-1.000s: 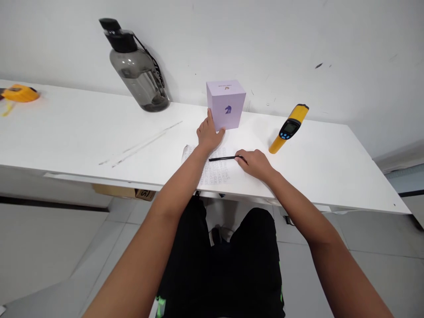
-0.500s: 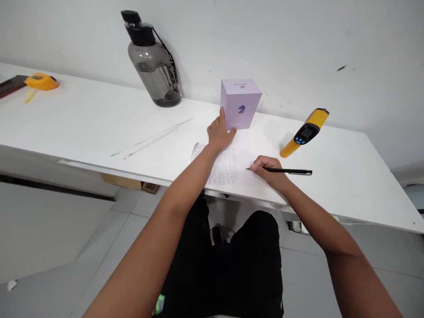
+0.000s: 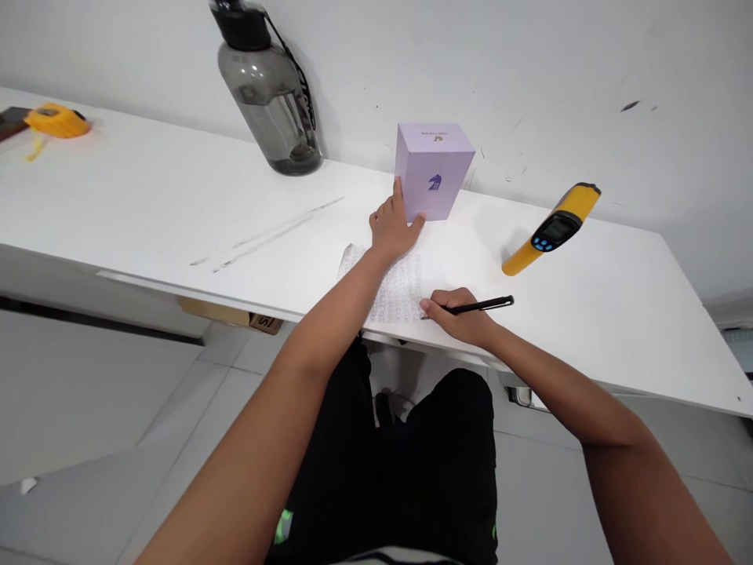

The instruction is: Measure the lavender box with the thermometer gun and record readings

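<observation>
A lilac box [image 3: 436, 184] with a dark horse-head mark stands against the wall. My left hand [image 3: 395, 227] rests at its lower left corner, fingers spread, index finger along the side and thumb at the front's bottom edge. Under my left forearm lies a sheet of paper [image 3: 403, 294] densely covered in rows of small marks; the forearm hides part of it. Closed around a black pen [image 3: 491, 304], my right hand [image 3: 456, 314] sits at the sheet's right side. The pen's tip points left and down at the marked area.
Right of the box stands a yellow infrared thermometer [image 3: 551, 229]. A grey water bottle [image 3: 274, 110] leans in view at the back left. Farther left on the white table [image 3: 135, 188] is a yellow tape measure [image 3: 59, 120]. The table's front edge runs close below my right hand.
My right hand has moved left with the pen, up to the marked part of the sheet. My left hand stays at the box. The view has shifted slightly.
</observation>
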A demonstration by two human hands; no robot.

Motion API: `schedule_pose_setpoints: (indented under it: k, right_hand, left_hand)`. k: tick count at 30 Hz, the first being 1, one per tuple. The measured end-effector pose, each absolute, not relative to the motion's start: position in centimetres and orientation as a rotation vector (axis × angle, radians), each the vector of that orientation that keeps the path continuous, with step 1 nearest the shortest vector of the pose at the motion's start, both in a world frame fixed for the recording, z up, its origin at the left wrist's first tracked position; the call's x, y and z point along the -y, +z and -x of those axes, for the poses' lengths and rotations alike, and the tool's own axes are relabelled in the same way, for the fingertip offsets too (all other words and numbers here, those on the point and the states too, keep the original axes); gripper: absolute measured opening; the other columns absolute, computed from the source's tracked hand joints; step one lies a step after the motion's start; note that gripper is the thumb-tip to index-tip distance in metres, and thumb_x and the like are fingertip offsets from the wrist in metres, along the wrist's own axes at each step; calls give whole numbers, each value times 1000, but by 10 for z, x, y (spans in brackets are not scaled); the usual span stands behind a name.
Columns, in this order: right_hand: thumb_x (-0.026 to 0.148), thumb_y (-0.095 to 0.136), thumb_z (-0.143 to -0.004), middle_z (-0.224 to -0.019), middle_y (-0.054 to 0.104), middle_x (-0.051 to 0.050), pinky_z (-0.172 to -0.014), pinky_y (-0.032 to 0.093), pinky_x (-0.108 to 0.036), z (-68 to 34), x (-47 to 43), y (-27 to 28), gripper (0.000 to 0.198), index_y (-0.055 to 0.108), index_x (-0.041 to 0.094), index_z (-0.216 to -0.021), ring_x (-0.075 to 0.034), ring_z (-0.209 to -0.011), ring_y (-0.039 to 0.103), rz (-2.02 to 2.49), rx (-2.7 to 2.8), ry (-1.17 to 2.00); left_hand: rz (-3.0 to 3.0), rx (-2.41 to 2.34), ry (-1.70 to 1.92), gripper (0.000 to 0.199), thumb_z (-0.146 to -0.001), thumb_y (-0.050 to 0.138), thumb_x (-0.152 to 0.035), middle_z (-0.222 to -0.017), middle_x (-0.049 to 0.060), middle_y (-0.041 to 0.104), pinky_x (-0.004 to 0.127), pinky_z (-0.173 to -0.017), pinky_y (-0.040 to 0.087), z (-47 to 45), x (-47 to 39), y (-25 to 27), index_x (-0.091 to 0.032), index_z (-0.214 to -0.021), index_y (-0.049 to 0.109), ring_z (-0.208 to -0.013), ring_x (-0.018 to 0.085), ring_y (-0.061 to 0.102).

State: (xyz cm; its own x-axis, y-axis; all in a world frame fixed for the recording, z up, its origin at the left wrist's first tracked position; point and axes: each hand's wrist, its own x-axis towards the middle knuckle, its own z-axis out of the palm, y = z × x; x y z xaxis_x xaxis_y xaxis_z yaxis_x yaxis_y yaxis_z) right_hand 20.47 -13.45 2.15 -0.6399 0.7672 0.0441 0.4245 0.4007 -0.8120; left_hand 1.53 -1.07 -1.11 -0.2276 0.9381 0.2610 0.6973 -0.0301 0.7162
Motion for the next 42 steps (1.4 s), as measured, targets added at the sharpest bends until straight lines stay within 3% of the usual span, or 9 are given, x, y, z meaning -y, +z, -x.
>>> schedule_pose_setpoints:
  k: [6,10,17,24,30,42]
  right_hand:
    - [52,49,-95,-58,51,1,-55,37,-29,-205,134,20,49,32,23,-59,-14,-57,51,1073,2238,1084]
    - [50,50,-94,-54,46,2,-53,33,-29,-205,134,21,48,33,23,-58,-12,-53,43,1059,2256,1066]
    - [50,48,-95,-57,49,1,-54,33,-29,-206,134,22,49,36,23,-57,-12,-55,45,986,2266,1124]
    - [48,50,-94,-53,39,3,-52,29,-29,-206,135,21,49,28,23,-58,-11,-52,37,1043,2221,1044]
    - [47,48,-94,-55,47,1,-53,33,-27,-208,132,22,48,33,23,-55,-11,-54,46,977,2274,1179]
    - [47,49,-94,-57,53,-1,-56,39,-29,-208,132,21,47,36,23,-56,-15,-60,56,1009,2207,1149]
  left_hand:
    - [-1718,-1941,1140,87,-94,51,-61,-159,7,48,57,-126,27,-16,8,-13,-32,-166,11,-152,36,31]
    - [-1717,-1930,1153,85,-95,47,-64,-158,6,48,56,-126,27,-16,7,-13,-32,-166,11,-152,35,30]
    - [-1705,-1964,1079,84,-95,46,-64,-169,7,30,57,-125,27,-15,9,-11,-32,-165,13,-153,38,28]
    - [-1700,-1987,1066,86,-93,51,-63,-168,7,31,55,-127,24,-16,10,-10,-32,-165,16,-152,36,29]
    - [-1716,-2001,1043,86,-93,50,-63,-168,8,32,54,-126,24,-18,15,-4,-32,-165,15,-152,34,31]
    - [-1738,-2027,969,85,-92,50,-57,-167,10,33,52,-125,25,-16,18,1,-32,-165,13,-153,32,32]
